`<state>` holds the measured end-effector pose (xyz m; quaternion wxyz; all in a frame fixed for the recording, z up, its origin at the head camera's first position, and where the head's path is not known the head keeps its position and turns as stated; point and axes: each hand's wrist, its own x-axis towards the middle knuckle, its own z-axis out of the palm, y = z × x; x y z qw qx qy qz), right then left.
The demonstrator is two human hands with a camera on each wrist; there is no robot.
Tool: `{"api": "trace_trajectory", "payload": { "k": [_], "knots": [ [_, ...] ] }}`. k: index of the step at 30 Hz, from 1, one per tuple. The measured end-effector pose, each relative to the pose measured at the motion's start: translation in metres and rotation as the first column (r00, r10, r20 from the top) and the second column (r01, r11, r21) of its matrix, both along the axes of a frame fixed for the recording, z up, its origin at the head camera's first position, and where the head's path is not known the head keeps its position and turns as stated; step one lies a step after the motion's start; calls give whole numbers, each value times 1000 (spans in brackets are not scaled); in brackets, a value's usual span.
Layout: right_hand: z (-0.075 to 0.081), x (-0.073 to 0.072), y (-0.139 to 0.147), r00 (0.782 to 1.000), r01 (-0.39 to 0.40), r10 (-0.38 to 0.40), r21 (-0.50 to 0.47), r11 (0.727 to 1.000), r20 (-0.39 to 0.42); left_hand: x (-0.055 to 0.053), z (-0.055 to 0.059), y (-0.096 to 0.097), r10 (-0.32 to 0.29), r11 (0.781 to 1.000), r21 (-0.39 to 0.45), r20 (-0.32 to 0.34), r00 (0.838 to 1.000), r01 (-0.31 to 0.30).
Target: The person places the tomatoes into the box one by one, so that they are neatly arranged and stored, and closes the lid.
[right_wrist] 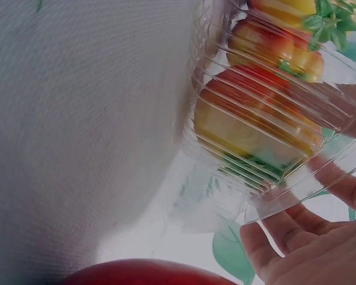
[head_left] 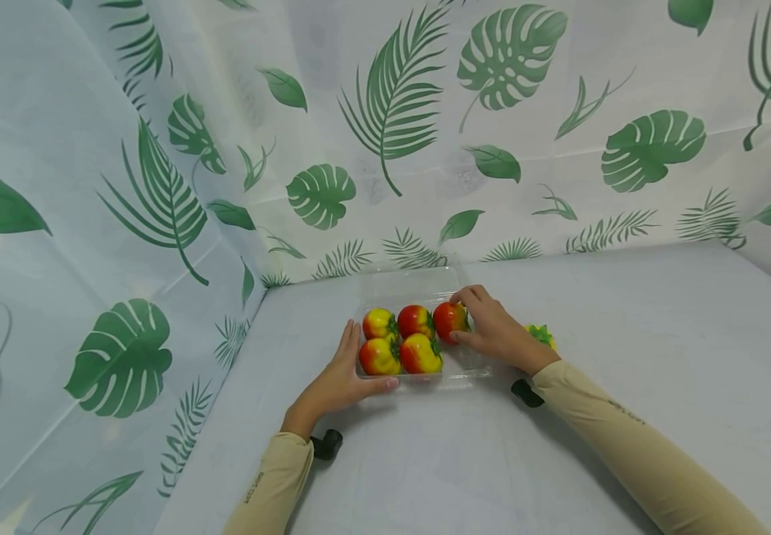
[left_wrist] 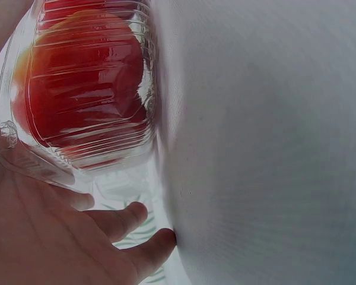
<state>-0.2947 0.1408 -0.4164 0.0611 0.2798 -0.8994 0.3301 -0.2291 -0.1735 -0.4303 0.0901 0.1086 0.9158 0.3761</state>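
A clear plastic clamshell box (head_left: 465, 362) holds several red-and-yellow imitation fruits with green leafy tops, in two rows. My right hand (head_left: 495, 331) grips the fruit (head_left: 448, 321) at the back right of the box, thumb in front and fingers behind. In the right wrist view, that fruit (right_wrist: 249, 113) shows through the ribbed wall. My left hand (head_left: 340, 383) rests against the box's left side, its fingers straight along the wall and the thumb extended along the front. The left wrist view shows a red fruit (left_wrist: 83, 77) through the plastic beside the left palm.
Another fruit (head_left: 540, 336) with a green top lies on the table beyond my right wrist, partly hidden. The box's transparent lid (head_left: 415, 279) lies folded back towards the leaf-printed curtain (head_left: 398, 148). A white cloth (head_left: 659, 334) covers the table.
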Motion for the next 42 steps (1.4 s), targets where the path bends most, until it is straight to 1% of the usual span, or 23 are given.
{"api": "trace_trajectory", "payload": {
  "k": [9, 15, 18, 24, 30, 33, 36, 39, 42],
  "knots": [
    [2, 2, 0, 999, -23, 22, -11, 1000, -24, 1, 1, 1, 4, 1000, -6, 4, 1000, -4],
    [6, 2, 2, 999, -28, 29, -60, 998, 18, 1, 2, 1, 3, 1000, -6, 3, 1000, -3],
    [7, 1, 4, 999, -29, 31, -68, 997, 26, 1, 3, 2, 0, 1000, -8, 2, 1000, 0],
    [17, 6, 8, 999, -28, 30, -74, 997, 33, 1, 3, 3, -3, 1000, -9, 4, 1000, 3],
    [27, 11, 5, 999, -38, 39, -76, 996, 24, 3, 2, -2, 17, 1000, -17, 4, 1000, -17],
    [31, 14, 11, 999, -25, 28, -96, 995, 37, 2, 2, 0, 3, 1000, -7, -6, 1000, -3],
    [32, 18, 23, 998, -4, 11, -117, 993, 55, 1, 0, 3, -12, 1000, -2, -3, 1000, 12],
    [33, 22, 33, 998, 13, -4, -129, 992, 67, 1, -2, 4, -4, 1000, -3, 5, 1000, 4],
    [35, 23, 41, 999, 27, -22, -125, 992, 46, 2, -2, 2, 9, 1000, -6, 7, 1000, -9]
  ]
}}
